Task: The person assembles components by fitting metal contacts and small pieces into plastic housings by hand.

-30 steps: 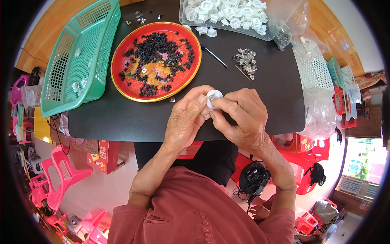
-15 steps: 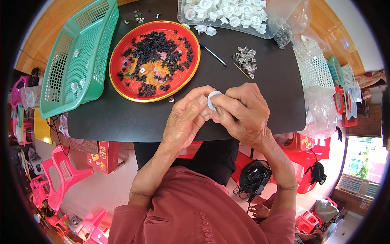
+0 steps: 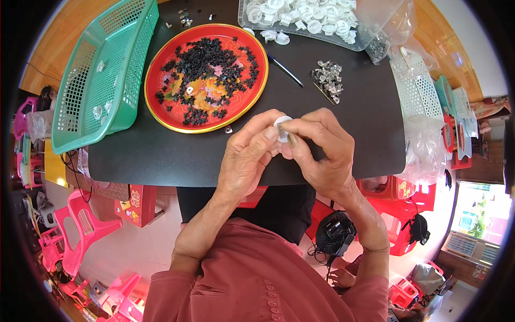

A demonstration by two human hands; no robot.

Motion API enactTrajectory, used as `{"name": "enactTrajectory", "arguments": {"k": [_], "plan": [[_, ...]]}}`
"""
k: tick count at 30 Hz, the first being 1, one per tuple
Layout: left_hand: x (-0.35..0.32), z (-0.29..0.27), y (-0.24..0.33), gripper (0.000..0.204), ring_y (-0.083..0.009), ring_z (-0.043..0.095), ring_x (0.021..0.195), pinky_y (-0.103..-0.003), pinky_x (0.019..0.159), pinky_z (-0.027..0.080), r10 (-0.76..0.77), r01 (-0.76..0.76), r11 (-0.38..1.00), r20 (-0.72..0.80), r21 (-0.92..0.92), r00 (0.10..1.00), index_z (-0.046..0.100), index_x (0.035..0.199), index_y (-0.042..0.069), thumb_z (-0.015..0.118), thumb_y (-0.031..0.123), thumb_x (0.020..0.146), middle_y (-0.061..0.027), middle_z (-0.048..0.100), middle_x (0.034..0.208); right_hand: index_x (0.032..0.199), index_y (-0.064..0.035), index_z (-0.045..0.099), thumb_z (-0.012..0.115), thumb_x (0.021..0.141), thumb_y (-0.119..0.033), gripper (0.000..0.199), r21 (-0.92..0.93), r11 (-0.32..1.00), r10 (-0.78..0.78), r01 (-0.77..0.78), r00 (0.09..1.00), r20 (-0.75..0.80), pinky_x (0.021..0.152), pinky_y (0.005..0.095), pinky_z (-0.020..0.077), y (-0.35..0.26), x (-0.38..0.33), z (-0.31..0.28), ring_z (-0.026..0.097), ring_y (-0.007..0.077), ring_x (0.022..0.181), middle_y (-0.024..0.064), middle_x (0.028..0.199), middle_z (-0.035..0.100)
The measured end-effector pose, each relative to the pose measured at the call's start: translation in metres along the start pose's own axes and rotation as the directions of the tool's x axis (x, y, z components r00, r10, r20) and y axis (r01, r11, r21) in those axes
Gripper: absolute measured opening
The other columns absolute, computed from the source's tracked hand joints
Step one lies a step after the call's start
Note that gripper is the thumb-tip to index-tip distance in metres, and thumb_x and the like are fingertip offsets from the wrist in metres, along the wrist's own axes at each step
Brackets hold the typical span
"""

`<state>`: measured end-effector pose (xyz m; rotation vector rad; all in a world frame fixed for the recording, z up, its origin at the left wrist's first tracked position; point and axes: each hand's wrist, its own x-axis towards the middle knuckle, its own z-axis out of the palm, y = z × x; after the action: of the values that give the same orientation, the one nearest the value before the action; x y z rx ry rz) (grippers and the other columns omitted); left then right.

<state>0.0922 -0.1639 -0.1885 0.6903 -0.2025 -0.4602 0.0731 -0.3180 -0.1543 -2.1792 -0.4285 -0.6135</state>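
The work looks partway through: one small, round, white plastic piece (image 3: 279, 123) is being handled, and a few white pieces (image 3: 97, 111) lie in the long green perforated plastic basket (image 3: 122, 114), though whether those are finished I cannot tell. Plenty seems left, with many white plastic parts (image 3: 316, 16) in the clear plastic tub (image 3: 294, 36) and many small black pieces (image 3: 201, 59) on the round red, gold-rimmed tray (image 3: 244, 102).

The round piece sits between the two hands, at their fingertips above the table's near edge. The left hand (image 3: 244, 155) pinches it between thumb and fingers; the right hand (image 3: 327, 150) has bent thumb and forefinger touching it, but whether they grip it I cannot tell
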Motion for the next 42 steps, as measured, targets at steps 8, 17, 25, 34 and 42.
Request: {"name": "enactTrajectory", "arguments": {"k": [8,17,25,34,42], "plan": [[0.001,-0.005,0.001,0.033,-0.0191,0.06,0.08,-0.033,0.074,0.051,-0.083,0.088,0.989,0.051,-0.117,0.995,0.05,0.123,-0.003,0.048,0.019,0.099,-0.0126,0.059,0.098,0.097,-0.0039,0.066,0.063,0.081,0.002,0.018,0.447,0.83,0.308,-0.333,0.943,0.129,0.066,0.0262,0.0496,0.001,0.001,-0.004,0.061,0.0128,0.079,0.0069,0.086,0.059],[0.001,0.0,0.003,0.028,-0.0183,0.06,0.08,-0.032,0.074,0.051,-0.088,0.088,0.987,0.007,-0.137,0.996,0.05,0.119,0.0,0.047,0.019,0.099,-0.0105,0.059,0.095,0.09,-0.0102,0.067,0.07,0.071,-0.002,0.021,-0.063,0.998,-0.021,0.023,0.999,0.028,0.063,0.0313,0.0422,-0.003,0.006,-0.005,0.055,0.0196,0.07,0.0045,0.081,0.057],[0.001,-0.002,0.002,0.023,-0.0169,0.06,0.081,-0.032,0.075,0.05,-0.071,0.075,0.99,0.039,-0.117,0.997,0.05,0.115,0.002,0.047,0.019,0.099,-0.0088,0.059,0.095,0.088,-0.0098,0.065,0.072,0.069,-0.005,0.021,-0.132,0.987,-0.091,0.091,0.996,0.008,0.063,0.0331,0.039,0.0,0.007,-0.006,0.053,0.019,0.068,0.0023,0.078,0.055],[0.001,0.001,-0.001,0.023,-0.0135,0.057,0.082,-0.03,0.077,0.049,-0.013,0.011,0.998,-0.03,-0.065,0.999,0.05,0.116,0.003,0.05,0.018,0.099,-0.0064,0.057,0.098,0.087,-0.0086,0.064,0.073,0.068,-0.012,0.022,-0.316,0.903,-0.266,0.29,0.957,0.12,0.065,0.0331,0.0383,-0.001,0.015,-0.013,0.051,0.0184,0.067,0.001,0.08,0.054],[-0.001,0.0,-0.002,0.023,-0.0105,0.054,0.086,-0.027,0.076,0.048,0.026,-0.023,0.998,-0.063,0.054,0.998,0.05,0.116,0.002,0.052,0.016,0.097,-0.0038,0.056,0.097,0.089,-0.0091,0.064,0.075,0.068,-0.011,0.023,-0.343,0.896,-0.194,0.283,0.943,0.27,0.065,0.0335,0.0389,-0.014,0.024,-0.022,0.053,0.0193,0.069,0.0007,0.079,0.057]]}}
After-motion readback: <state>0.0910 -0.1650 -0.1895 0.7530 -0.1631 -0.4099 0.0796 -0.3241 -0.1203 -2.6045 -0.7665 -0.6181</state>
